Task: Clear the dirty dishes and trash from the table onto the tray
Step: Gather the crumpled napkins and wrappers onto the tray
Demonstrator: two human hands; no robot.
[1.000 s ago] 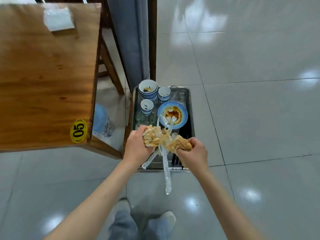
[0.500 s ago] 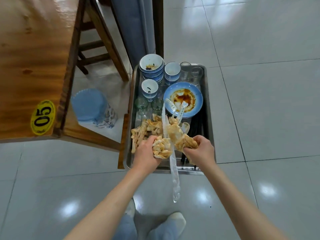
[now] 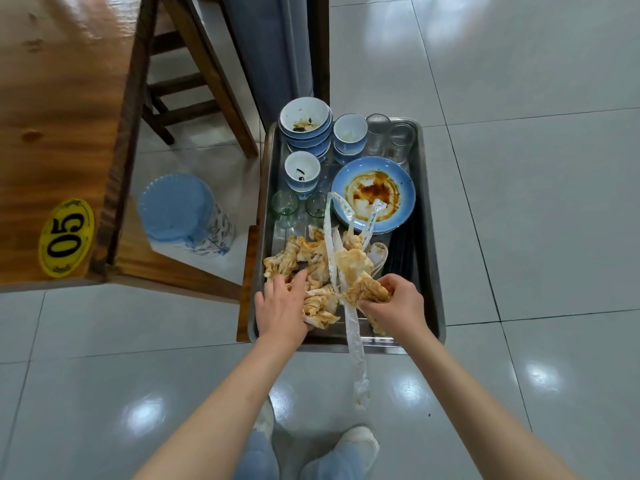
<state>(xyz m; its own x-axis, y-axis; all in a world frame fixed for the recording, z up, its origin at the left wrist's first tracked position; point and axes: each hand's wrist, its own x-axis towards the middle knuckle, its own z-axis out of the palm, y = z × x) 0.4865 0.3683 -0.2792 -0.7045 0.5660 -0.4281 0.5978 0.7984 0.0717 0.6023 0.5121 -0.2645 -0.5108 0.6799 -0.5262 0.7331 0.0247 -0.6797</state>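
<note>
Soiled napkins being set on the steel tray [image 3: 427,216].
Left hand [image 3: 282,306] rests open on napkins [image 3: 311,261]; right hand [image 3: 394,306] grips a wad; the dangling chopstick wrapper [image 3: 356,348] may slip floorward.

Stained crumpled napkins [image 3: 313,268] lie heaped at the near end of the steel tray [image 3: 426,216], beside dirty bowls [image 3: 304,128].
</note>
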